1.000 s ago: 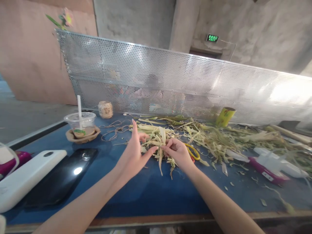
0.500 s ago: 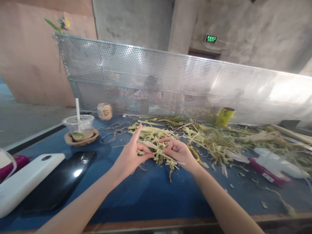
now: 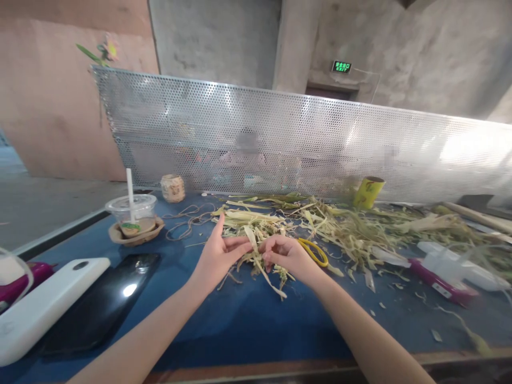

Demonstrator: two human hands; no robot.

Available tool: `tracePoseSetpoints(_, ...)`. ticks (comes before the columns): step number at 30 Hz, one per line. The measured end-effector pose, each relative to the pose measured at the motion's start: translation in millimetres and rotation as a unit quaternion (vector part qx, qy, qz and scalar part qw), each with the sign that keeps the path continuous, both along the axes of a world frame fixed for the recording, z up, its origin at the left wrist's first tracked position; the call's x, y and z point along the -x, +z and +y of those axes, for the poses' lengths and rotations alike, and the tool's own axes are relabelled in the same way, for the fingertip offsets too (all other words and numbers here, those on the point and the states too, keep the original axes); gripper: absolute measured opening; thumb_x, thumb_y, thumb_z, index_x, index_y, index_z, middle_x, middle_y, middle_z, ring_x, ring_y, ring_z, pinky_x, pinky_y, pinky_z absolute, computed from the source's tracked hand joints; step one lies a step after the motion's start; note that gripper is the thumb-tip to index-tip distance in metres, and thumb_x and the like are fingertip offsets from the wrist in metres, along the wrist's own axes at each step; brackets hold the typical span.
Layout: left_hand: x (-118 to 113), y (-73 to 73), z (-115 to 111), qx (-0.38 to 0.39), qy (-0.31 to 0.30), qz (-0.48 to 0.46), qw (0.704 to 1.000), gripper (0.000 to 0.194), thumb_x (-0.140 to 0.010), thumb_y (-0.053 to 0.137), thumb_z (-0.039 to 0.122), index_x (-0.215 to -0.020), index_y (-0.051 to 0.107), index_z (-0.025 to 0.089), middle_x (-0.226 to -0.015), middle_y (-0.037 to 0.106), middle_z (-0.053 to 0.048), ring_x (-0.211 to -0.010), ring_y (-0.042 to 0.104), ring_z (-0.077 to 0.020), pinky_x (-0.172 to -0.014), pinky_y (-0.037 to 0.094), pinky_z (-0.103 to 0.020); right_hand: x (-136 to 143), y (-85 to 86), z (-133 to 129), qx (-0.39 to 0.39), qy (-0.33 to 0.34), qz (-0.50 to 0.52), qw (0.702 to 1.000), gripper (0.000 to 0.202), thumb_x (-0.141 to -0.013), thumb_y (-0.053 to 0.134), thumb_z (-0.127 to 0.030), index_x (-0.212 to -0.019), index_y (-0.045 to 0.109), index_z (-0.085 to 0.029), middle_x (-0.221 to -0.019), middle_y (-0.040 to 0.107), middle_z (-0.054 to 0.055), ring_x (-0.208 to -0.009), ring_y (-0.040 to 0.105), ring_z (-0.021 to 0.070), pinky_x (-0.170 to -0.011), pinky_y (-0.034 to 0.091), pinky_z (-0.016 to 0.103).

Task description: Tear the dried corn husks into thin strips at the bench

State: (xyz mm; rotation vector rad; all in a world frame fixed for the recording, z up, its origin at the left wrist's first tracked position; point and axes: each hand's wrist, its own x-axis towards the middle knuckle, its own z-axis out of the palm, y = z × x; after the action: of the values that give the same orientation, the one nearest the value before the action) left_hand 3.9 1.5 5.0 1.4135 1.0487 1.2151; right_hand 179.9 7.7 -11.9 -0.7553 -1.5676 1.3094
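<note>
My left hand point(image 3: 218, 255) pinches a pale corn-husk strip point(image 3: 251, 238) between thumb and fingers, its index finger or thumb pointing up. The strip bends over and hangs down to the blue tabletop, its lower end free. My right hand point(image 3: 290, 258) is beside it with fingers curled together near the strip; what they hold, if anything, is hidden. Beneath both hands lies a woven bundle of husk and stalk pieces point(image 3: 256, 262). Just behind my right hand rest yellow-handled scissors point(image 3: 321, 257), their blades not visible.
A heap of dried husk strips point(image 3: 344, 229) spreads right. A yellow-green tube point(image 3: 368, 193) stands behind. On the left are a lidded cup point(image 3: 134, 213) with a straw, a black phone point(image 3: 104, 304), a white power bank point(image 3: 52, 304) and string point(image 3: 190, 221). A perforated metal screen point(image 3: 280, 133) closes the back.
The pale strip was lying across between my hands; now it stands up from the left fingertips and droops toward me. My right hand has shifted slightly left, uncovering more of the yellow handle.
</note>
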Motion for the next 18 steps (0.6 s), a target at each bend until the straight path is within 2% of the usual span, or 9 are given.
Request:
tracePoseSetpoints(4,-4,-1.4,1,-0.037,0.038,-0.05,0.997,0.106,-0.062,0.072,0.024,-0.141,0.001,0.016,-0.064,0.066,0.002,-0.064,0.064,-0.0172,-0.066,0.05,-0.032,9,-5.1,-5,0.04,-0.021,-0.005,0.999,0.033,-0.066,0.066,-0.043,-0.079,0.047,-0.02,-0.06,0.055,-0.006,-0.044,0.049,0.0058,-0.045,0.04,0.02)
tracePoseSetpoints(8,-2,-1.1,1,-0.055,0.045,-0.012,0.997,0.101,-0.064,0.07,0.027,-0.14,0.005,0.013,-0.058,0.062,0.004,-0.056,0.06,-0.0154,-0.059,0.047,-0.029,13,-8.5,-7,0.056,-0.001,-0.083,0.995,0.031,-0.066,0.065,-0.044,-0.068,0.048,-0.017,-0.051,0.056,-0.005,-0.04,0.045,0.0054,-0.043,0.035,0.019)
tracePoseSetpoints(10,1,-1.5,2,-0.063,0.052,-0.001,0.997,0.1,-0.064,0.07,0.027,-0.14,0.007,0.014,-0.057,0.061,0.005,-0.059,0.061,-0.0158,-0.062,0.048,-0.03,13,-8.4,-7,0.052,-0.01,-0.085,0.995,0.032,-0.067,0.063,-0.045,-0.062,0.047,-0.017,-0.05,0.058,-0.004,-0.042,0.046,0.0056,-0.045,0.036,0.019)
tracePoseSetpoints(15,6,1.1,5,-0.06,0.067,-0.035,0.995,0.1,-0.062,0.073,0.028,-0.14,0.011,0.015,-0.06,0.063,0.002,-0.073,0.065,-0.0213,-0.071,0.049,-0.035,9,-5.8,-8,0.054,-0.003,-0.079,0.995,0.03,-0.068,0.064,-0.041,-0.061,0.047,-0.017,-0.052,0.061,-0.002,-0.044,0.049,0.0066,-0.045,0.036,0.019)
tracePoseSetpoints(18,6,4.2,3,-0.046,0.056,-0.03,0.997,0.106,-0.064,0.071,0.028,-0.14,0.0,0.013,-0.064,0.066,0.001,-0.073,0.066,-0.0216,-0.071,0.049,-0.036,7,-4.8,-8,0.047,-0.008,-0.081,0.996,0.028,-0.069,0.064,-0.039,-0.062,0.048,-0.017,-0.054,0.062,-0.001,-0.046,0.051,0.007,-0.047,0.038,0.019)
